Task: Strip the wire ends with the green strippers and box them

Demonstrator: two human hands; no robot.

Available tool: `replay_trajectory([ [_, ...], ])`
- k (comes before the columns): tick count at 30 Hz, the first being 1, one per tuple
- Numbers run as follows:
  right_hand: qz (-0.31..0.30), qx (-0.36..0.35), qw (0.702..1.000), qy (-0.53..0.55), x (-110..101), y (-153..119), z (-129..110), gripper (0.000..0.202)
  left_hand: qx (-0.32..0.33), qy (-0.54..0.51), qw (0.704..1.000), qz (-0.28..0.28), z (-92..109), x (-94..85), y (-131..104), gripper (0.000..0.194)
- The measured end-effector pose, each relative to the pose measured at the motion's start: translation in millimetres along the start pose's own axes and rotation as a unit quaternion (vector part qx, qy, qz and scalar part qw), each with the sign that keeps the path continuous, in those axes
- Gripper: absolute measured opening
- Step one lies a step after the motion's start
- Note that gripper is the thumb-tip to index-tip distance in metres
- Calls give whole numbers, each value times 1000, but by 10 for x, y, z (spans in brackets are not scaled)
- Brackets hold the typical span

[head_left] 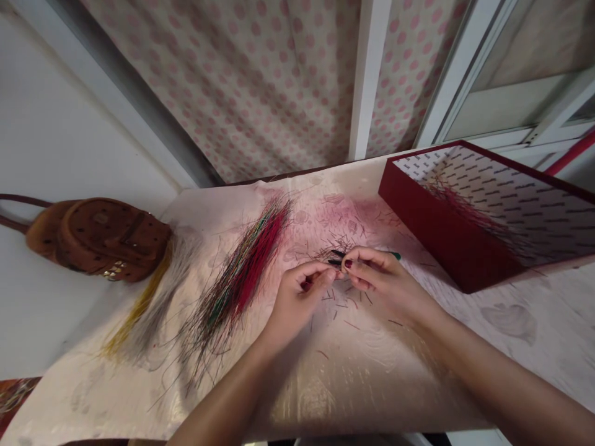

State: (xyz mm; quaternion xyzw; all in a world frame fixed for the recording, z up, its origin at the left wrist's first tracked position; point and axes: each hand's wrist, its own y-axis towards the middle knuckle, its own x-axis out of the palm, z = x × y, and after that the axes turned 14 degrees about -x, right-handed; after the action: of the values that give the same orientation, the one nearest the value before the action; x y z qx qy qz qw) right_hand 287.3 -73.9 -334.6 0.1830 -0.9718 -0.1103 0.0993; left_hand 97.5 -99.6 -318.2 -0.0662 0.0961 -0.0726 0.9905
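My left hand (300, 297) and my right hand (379, 279) meet fingertip to fingertip over the middle of the cloth-covered table (353, 371). My right hand grips a small dark tool with a green handle end (395, 255). My left hand pinches something thin at the tool's tip; it is too small to identify. Short cut wire bits (341, 303) lie scattered under and around both hands. A long bundle of red, green and dark thin wires (246, 272) lies just left of my left hand.
A dark red open box (441, 229) with a patterned lining holds reddish wires at the right. A brown leather bag (100, 238) sits at the far left, with yellow and pale wire bundles (144, 303) beside it. A dotted curtain hangs behind the table.
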Motion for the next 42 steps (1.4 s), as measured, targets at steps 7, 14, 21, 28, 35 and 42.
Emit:
replay_trajectory([
  [7,-1,-13,999,-33,7,1,24,17,2,14,1000,24,-26,31,1,17],
  [14,0,-6,999,-42,5,-15,87,18,11,22,999,22,-55,45,-1,12],
  [21,-4,-19,995,-102,66,-28,35,23,-32,-26,999,27,-79,32,55,18],
  [28,-20,-187,929,-318,128,-87,22,9,-72,-118,990,38,-118,41,67,22],
  [35,-56,-297,858,-415,133,-99,81,12,-71,-101,991,44,-76,49,29,23],
  [42,-118,-381,782,-479,100,-56,18,16,-51,-63,996,34,-70,11,42,18],
])
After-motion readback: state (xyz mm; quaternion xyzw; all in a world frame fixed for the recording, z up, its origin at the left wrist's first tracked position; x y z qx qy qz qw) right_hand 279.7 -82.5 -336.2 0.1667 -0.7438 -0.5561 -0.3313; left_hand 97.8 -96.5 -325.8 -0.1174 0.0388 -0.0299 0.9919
